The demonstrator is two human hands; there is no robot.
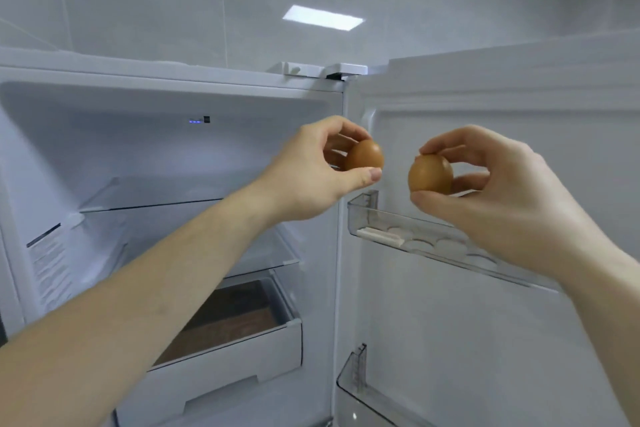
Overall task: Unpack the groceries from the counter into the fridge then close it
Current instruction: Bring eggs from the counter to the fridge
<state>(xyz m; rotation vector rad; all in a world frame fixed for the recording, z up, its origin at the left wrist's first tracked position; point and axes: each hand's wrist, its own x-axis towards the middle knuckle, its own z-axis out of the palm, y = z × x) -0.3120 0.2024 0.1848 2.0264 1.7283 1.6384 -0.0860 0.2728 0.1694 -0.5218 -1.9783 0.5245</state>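
Note:
The fridge [166,149] stands open, its door [485,322] swung out to the right. My left hand [311,170] pinches a brown egg [365,154] between thumb and fingers, in front of the door hinge edge. My right hand [502,191] pinches a second brown egg [430,174] just above the clear upper door shelf [367,218]. That shelf holds a white egg tray [419,243] with round hollows, and the hollows in view hold nothing.
Inside the fridge are glass shelves [152,204] and a white drawer [242,350] pulled partly out, with something brown in it. A lower clear door bin [353,381] sits at the bottom right. Grey tiled wall rises behind the fridge top.

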